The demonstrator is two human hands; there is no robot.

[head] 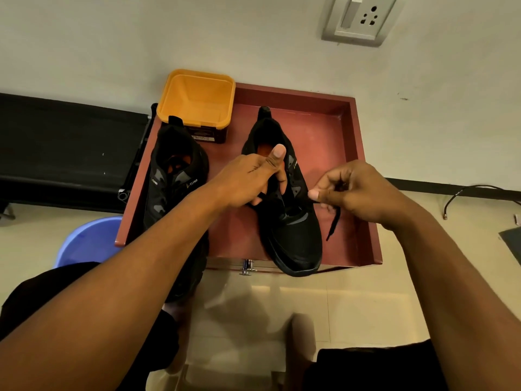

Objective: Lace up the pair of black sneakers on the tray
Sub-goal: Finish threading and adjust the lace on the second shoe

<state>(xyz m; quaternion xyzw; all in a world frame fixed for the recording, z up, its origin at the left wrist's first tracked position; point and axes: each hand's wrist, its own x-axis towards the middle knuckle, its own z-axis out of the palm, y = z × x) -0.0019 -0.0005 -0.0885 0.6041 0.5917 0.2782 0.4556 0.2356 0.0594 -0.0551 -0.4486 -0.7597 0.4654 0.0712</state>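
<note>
Two shoes sit in the shallow reddish-brown tray (324,136): the left black mesh sneaker (172,176) and the right black mesh sneaker (293,230), with a square yellow plastic tub (197,97) at its far corner. The left hand (248,179) has its fingers curled round the right sneaker's tongue, and the right hand (363,190) pinches a flat black lace (334,224) just beside that shoe.

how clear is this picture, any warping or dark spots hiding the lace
Head view: wide-angle warping skews the socket and tray; warm, dim light; the lace vanishes against the black sneaker, clear only where it dangles over the tray floor.
</note>
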